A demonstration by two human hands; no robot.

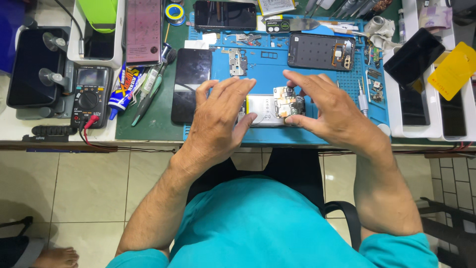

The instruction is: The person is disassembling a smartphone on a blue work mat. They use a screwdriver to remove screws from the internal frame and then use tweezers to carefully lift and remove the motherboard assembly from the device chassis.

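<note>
An opened phone [270, 108] lies on the blue repair mat [258, 69], showing a silvery battery and a circuit board at its right end. My left hand [220, 119] rests over the phone's left end, fingers spread and pressing down on it. My right hand [327, 111] grips the phone's right end, thumb at the near edge and fingers over the far edge by the circuit board. The phone's left part is hidden under my left hand.
A black phone back cover [320, 51] and a metal bracket [238, 62] lie on the mat. A dark screen panel [191, 84], multimeter [89, 97], glue tube [121, 89], brush [148, 94] sit left. White trays with phones [421, 94] stand right. Small screws and parts [374, 84] dot the mat's right edge.
</note>
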